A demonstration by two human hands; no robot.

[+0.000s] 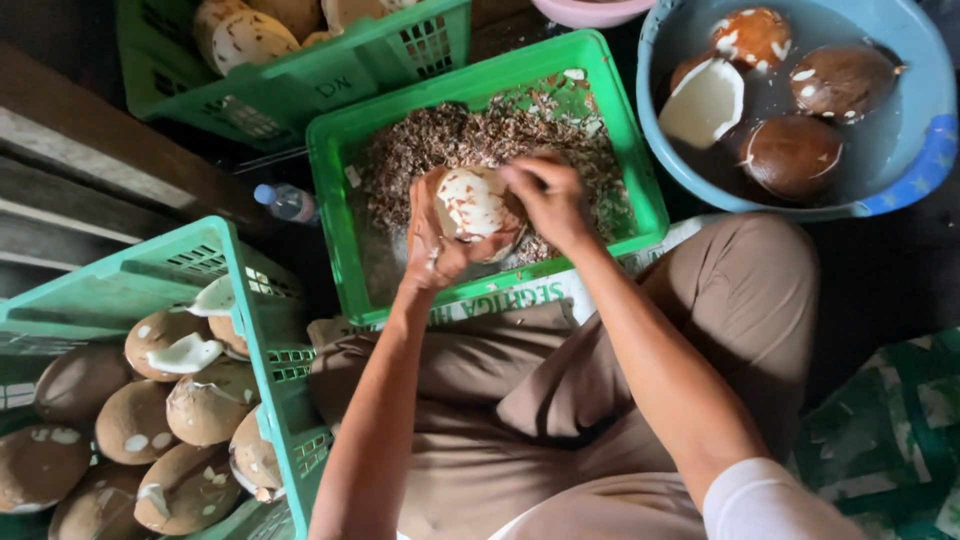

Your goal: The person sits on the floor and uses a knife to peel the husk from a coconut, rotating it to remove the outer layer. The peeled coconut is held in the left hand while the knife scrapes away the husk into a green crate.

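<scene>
My left hand [430,245] cradles a partly peeled coconut [475,205], brown skin with white flesh showing, over a green plastic crate [330,190]. My right hand [548,200] rests on the coconut's right side with fingers curled over its top; any tool in it is hidden. The crate's floor is covered with brown peel shavings [450,140].
A teal crate [270,360] at lower left holds several brown coconuts. A blue basin [900,160] of water at upper right holds several coconuts. Another green crate [330,80] with pale coconuts sits at the top. A small plastic bottle [285,200] lies beside it. My knees are below.
</scene>
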